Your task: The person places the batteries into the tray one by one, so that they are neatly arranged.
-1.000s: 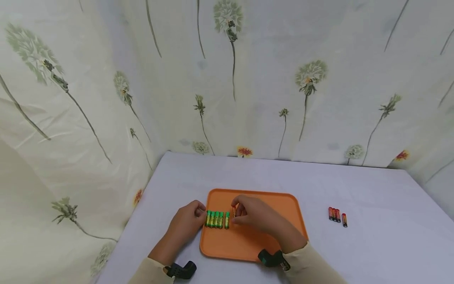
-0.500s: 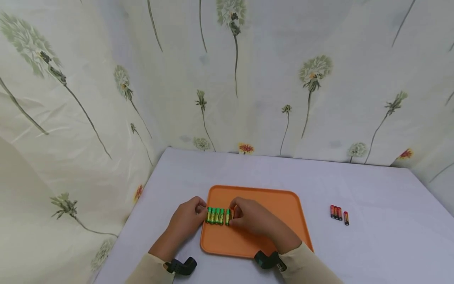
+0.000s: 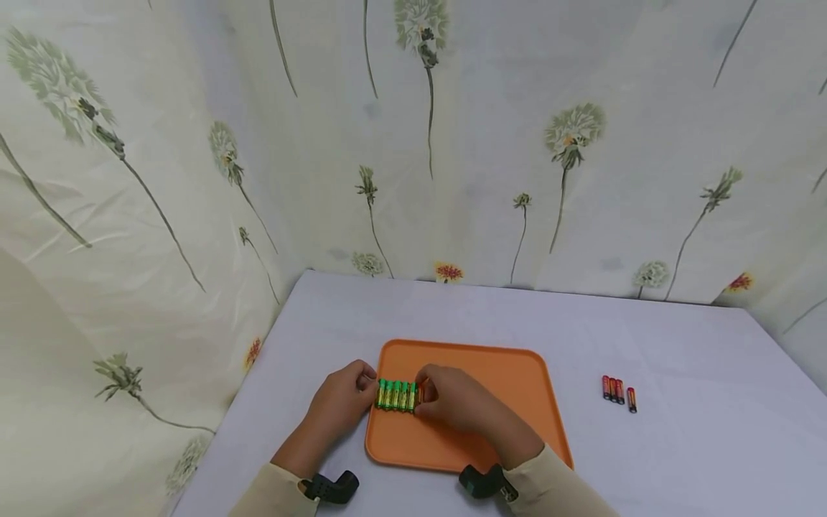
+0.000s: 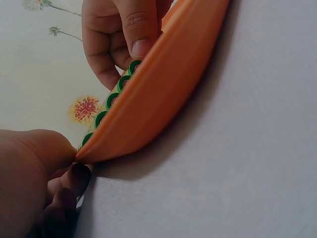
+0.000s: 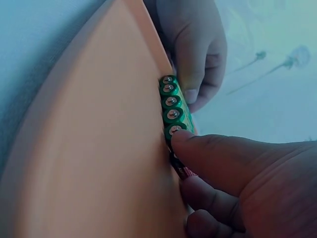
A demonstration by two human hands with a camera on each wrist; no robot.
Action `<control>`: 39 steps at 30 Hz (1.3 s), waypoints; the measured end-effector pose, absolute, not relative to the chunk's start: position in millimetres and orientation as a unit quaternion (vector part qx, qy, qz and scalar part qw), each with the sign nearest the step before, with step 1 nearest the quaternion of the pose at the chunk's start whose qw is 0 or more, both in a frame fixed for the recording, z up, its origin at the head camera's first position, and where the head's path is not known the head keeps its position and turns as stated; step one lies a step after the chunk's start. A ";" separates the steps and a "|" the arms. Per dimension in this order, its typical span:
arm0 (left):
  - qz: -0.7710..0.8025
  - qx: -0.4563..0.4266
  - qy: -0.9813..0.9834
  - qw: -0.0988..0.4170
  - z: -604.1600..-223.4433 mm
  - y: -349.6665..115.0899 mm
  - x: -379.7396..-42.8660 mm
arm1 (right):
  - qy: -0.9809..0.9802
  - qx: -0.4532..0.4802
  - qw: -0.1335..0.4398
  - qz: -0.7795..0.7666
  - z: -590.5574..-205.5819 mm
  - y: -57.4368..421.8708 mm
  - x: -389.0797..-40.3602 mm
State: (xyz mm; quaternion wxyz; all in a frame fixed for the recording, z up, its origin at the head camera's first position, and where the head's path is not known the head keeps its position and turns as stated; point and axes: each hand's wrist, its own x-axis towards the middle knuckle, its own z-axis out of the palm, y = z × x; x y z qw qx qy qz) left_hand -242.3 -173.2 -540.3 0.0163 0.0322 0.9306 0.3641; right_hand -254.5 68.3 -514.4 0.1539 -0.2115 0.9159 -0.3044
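Several green-and-gold batteries (image 3: pixel 396 395) lie side by side in a row at the left of an orange tray (image 3: pixel 491 359). My right hand (image 3: pixel 455 398) holds a red battery (image 5: pixel 179 167) against the row's right end, mostly covered by its fingers. In the right wrist view the thumb (image 5: pixel 198 146) overlaps the end of the nearest green battery (image 5: pixel 174 130). At the tray's left side, my left hand (image 3: pixel 342 395) pinches the rim between thumb and fingers, beside the row's left end; the left wrist view shows this grip at the tray's rim (image 4: pixel 106 148).
On the white-covered table (image 3: pixel 678 445), three red batteries (image 3: pixel 613 388) lie together to the right of the tray, with another red battery (image 3: pixel 632 400) slightly apart. A flower-printed curtain (image 3: pixel 478 143) hangs behind the table and along its left.
My right hand has moved left with the red battery, and the separate green battery has slid left against the others, closing the gap. My left hand has stayed at the tray's rim.
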 end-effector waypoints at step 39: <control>0.363 0.027 0.931 0.010 -539.3 -171.6 -241.4 | 0.903 -0.218 0.166 -0.330 -509.3 91.0 -254.1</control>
